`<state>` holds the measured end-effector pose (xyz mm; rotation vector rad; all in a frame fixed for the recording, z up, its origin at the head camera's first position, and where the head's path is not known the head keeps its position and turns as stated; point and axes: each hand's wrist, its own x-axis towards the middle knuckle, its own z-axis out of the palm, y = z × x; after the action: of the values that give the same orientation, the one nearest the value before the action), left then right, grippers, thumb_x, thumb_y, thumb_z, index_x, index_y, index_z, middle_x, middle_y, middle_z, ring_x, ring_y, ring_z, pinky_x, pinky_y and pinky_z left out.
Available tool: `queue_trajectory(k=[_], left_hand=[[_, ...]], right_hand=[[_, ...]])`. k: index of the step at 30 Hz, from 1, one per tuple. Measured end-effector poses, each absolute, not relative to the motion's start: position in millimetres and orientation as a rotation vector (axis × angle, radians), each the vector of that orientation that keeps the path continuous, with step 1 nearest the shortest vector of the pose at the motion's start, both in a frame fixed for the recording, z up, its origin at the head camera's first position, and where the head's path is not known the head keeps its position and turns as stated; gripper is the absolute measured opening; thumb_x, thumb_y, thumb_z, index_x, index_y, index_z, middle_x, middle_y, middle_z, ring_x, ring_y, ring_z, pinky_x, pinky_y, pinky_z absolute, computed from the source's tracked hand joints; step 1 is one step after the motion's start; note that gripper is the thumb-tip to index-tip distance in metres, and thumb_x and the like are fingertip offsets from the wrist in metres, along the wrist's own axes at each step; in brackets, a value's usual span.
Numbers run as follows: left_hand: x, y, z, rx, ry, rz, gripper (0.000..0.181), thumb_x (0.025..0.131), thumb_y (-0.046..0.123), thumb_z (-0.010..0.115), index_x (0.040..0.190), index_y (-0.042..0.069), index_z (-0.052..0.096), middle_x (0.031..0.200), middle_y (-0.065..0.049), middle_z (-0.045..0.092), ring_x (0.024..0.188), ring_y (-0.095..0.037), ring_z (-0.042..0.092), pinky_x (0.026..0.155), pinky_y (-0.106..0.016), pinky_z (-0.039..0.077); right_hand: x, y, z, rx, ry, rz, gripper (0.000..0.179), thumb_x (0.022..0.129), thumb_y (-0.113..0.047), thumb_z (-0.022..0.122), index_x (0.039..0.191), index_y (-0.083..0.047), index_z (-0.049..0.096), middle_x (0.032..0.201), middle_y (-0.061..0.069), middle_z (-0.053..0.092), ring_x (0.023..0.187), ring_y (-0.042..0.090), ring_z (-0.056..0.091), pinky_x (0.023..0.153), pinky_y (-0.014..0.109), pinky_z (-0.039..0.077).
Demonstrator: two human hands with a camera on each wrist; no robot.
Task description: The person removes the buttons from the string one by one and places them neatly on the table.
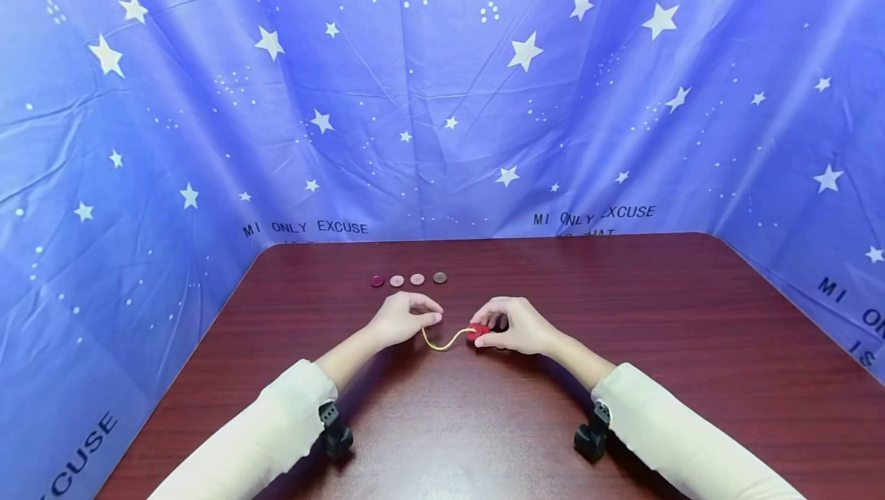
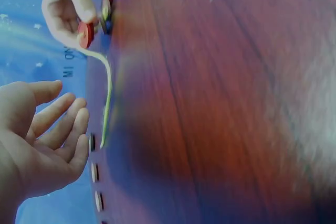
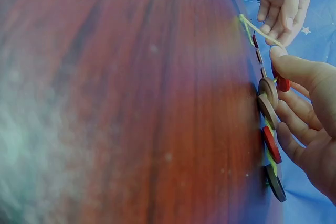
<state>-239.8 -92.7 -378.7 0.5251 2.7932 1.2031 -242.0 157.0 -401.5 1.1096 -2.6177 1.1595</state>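
Observation:
My right hand (image 1: 522, 326) pinches a red button (image 1: 477, 332) between thumb and fingers. Through that button runs a yellow string (image 1: 442, 348), whose free part curves left toward my left hand. More buttons hang on the string below the right hand: brown ones (image 3: 268, 92), a red one (image 3: 271, 144) and a dark one (image 3: 275, 183). My left hand (image 1: 403, 319) is beside the string's free end, fingers loosely bent and apart. In the left wrist view nothing lies between those fingers, and the string (image 2: 108, 85) passes clear of them.
Behind the left hand, loose buttons lie in a row on the dark red wooden table (image 1: 470, 423): a dark magenta one (image 1: 376, 281), two pink ones (image 1: 397, 281) and a greyish brown one (image 1: 439, 278). A blue curtain with stars (image 1: 415, 100) surrounds the table's back and sides.

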Motion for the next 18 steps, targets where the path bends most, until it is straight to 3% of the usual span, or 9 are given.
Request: queue_trajectory(k=[6,13,18], left_hand=[[-235,-80,-382,0.49,2.653,1.313,0.015,0.086,0.015,0.067,0.096,0.007,0.075,0.085,-0.007,0.076,0.076,-0.006,0.065,0.069,-0.019,0.046],[-231,-68,-386,0.502,2.575,1.352,0.016,0.089,0.014,0.064,0.094,0.003,0.075,0.083,-0.013,0.076,0.072,-0.009,0.069,0.063,-0.016,0.049],[-229,-62,-387,0.484,2.562,1.349,0.02,0.09,0.021,0.065,0.091,0.004,0.075,0.078,-0.011,0.075,0.066,-0.002,0.059,0.059,-0.016,0.045]], right_hand=[[-241,155,-402,1.118,-2.612,1.161,0.027,0.075,-0.023,0.082,0.098,-0.014,0.071,0.081,0.001,0.069,0.077,0.018,0.063,0.064,0.027,0.053],[-240,153,-402,1.133,-2.592,1.144,0.026,0.075,-0.021,0.082,0.098,-0.013,0.071,0.08,0.001,0.068,0.077,0.018,0.063,0.063,0.028,0.053],[-240,154,-400,1.125,-2.597,1.134,0.026,0.075,-0.02,0.082,0.097,-0.014,0.071,0.079,0.001,0.069,0.076,0.017,0.063,0.064,0.031,0.053]])
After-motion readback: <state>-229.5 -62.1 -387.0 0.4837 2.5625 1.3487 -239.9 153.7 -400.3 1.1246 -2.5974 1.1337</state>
